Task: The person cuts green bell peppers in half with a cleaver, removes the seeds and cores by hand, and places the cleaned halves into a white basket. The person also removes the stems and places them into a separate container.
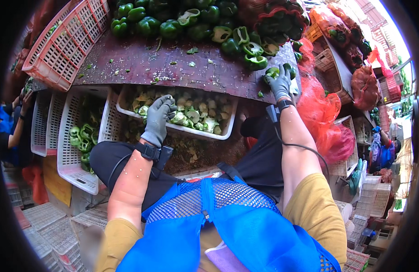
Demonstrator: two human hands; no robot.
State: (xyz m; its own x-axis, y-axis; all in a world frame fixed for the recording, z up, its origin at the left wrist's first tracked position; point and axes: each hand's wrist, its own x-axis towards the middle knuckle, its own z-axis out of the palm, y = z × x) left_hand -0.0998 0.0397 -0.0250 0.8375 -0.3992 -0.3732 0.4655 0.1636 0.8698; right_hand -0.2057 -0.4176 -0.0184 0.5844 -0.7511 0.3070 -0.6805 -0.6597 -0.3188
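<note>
My left hand (157, 117), in a grey glove, hangs over the near rim of a white plastic tray (175, 127) with its fingers curled. A pale speck shows at its fingertips; whether the hand holds anything is unclear. In the tray lie many pale green pepper cores (192, 117). At the table's right end my right hand (280, 83), also gloved, has its thumb and fingers around a green bell pepper (272, 72). Another green pepper piece (290, 70) touches the outer side of its fingers. Cut pepper halves (256, 62) lie just beyond.
Whole and cut green peppers (148, 25) heap along the far side of the seed-strewn table (155, 66). A crate (68, 40) leans at the table's left. Below stands a white crate (80, 180) with pepper pieces (85, 137). Red mesh bags (318, 108) hang right. Other people work at both sides.
</note>
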